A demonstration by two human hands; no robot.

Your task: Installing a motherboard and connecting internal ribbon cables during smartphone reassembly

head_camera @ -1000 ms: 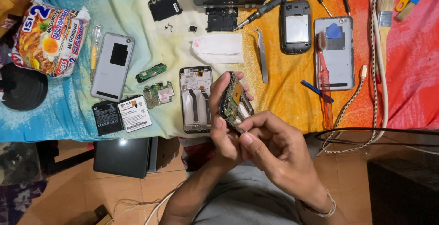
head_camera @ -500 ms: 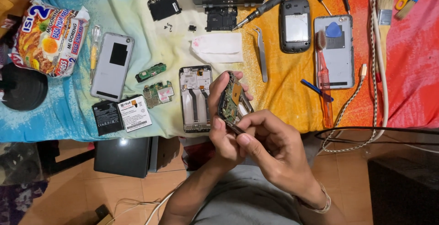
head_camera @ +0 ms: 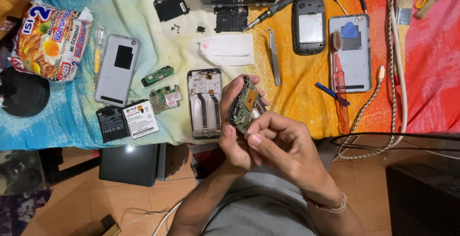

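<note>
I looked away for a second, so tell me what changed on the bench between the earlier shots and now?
Very little. Both hands keep their hold on the small phone board, left hand gripping it, right hand working at its lower edge; the board has tipped slightly more upright. The open phone frame, tweezers and screwdriver lie unmoved.

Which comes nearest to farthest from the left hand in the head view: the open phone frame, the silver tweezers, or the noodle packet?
1. Open phone frame: just left of the left hand, which holds the circuit board.
2. Silver tweezers: above and to the right.
3. Noodle packet: far left edge of the table.
</note>
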